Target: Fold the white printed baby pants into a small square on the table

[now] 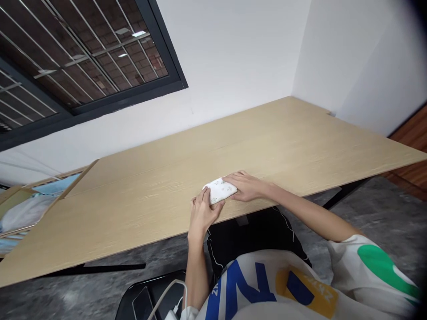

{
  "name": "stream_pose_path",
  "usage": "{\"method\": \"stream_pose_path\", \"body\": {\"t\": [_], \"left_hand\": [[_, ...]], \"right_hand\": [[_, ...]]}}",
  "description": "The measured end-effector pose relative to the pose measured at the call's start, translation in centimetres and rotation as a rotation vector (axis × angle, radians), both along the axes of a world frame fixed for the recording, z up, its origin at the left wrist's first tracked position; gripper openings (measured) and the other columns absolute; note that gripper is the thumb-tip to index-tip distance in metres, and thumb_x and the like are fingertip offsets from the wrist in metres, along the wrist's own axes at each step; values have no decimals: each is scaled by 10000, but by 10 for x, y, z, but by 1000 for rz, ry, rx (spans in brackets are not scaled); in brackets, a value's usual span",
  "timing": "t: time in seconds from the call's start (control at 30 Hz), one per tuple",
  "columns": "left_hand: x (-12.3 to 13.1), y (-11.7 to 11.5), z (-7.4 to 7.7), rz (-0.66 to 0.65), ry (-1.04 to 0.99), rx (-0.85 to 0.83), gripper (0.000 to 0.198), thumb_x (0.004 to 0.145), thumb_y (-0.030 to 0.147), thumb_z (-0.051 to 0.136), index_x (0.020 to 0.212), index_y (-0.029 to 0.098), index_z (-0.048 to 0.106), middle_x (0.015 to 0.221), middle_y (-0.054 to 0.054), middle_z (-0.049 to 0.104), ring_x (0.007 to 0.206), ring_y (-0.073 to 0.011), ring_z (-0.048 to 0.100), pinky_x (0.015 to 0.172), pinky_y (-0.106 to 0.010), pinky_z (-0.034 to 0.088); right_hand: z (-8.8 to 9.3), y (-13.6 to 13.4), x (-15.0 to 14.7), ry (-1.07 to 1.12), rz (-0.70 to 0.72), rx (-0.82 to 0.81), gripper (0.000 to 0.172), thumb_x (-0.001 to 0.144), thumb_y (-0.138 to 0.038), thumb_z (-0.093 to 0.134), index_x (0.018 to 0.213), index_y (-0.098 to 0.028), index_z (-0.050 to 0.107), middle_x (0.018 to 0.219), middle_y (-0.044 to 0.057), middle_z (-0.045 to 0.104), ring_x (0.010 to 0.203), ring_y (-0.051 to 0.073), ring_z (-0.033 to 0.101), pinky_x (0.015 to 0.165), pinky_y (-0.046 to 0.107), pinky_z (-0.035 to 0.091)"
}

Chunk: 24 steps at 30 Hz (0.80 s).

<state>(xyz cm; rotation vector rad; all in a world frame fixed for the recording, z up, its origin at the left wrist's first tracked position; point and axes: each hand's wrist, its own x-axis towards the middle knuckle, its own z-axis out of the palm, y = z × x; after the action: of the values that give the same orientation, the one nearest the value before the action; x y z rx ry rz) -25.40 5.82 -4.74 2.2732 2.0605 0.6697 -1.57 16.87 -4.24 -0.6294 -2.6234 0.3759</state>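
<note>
Head view, strongly tilted. A small white bundle (220,190) with faint speckled print lies on the pale wood table (267,142), close to the near edge and about midway along it. It is hard to tell whether it is folded cloth or a soft pack, since the print is too small to read. The left hand (202,214) comes up from below the table edge, fingers curled closed around the bundle's near-left end and covering that corner. The right hand (247,186) lies over the right end with its fingers stretched along the far side. Its thumb is hidden, so I cannot tell whether it pinches or only rests there. The two hands are close together, with the bundle between them. Both forearms cross the table's near edge, and the lap in black trousers sits just under it. Broad wood surface runs from the bundle back to the white wall (233,53) and out to both sides. The far right corner meets the wall corner, and a black table leg (343,192) slants down onto the grey floor (367,209). A barred window (83,58) is cut off at the upper left. At the bottom edge, a black chair (133,298) holds a phone (143,304) and a white cable (167,291), all partly cropped.
</note>
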Motion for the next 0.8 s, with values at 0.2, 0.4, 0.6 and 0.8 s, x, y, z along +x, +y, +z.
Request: {"method": "stream_pose_path", "body": {"t": [0.2, 0.4, 0.6, 0.8], "left_hand": [[-7, 12, 6, -2, -50, 12, 477, 859, 261, 645, 1332, 201, 629, 1428, -141, 658, 1320, -324, 608, 1178, -524, 378], [-2, 14, 16, 183, -276, 130, 264, 920, 327, 566, 1111, 220, 713, 1158, -100, 723, 1136, -289, 648, 1041, -468, 477], [23, 13, 15, 154, -719, 46, 554, 904, 456, 639, 1365, 170, 523, 791, 8, 669, 745, -181, 651, 744, -303, 510], [47, 23, 10, 326, -337, -64, 411, 968, 386, 573, 1323, 178, 563, 956, -87, 748, 932, -276, 692, 881, -397, 478]], "right_hand": [[-3, 6, -13, 25, -72, 54, 627, 877, -188, 564, 1497, -128, 500, 1437, 204, 607, 1328, 351, 536, 1136, 545, 350], [25, 16, -18, 198, -204, -239, 467, 939, -246, 558, 1399, -175, 520, 1215, 147, 696, 1140, 305, 628, 966, 455, 482], [39, 61, -25, 328, -302, -581, 467, 930, -253, 609, 1364, -191, 451, 948, 43, 690, 842, 206, 658, 745, 319, 501], [20, 100, -47, 150, -311, -664, 445, 937, -226, 633, 1357, -151, 509, 974, 83, 734, 820, 203, 688, 688, 297, 520]]}}
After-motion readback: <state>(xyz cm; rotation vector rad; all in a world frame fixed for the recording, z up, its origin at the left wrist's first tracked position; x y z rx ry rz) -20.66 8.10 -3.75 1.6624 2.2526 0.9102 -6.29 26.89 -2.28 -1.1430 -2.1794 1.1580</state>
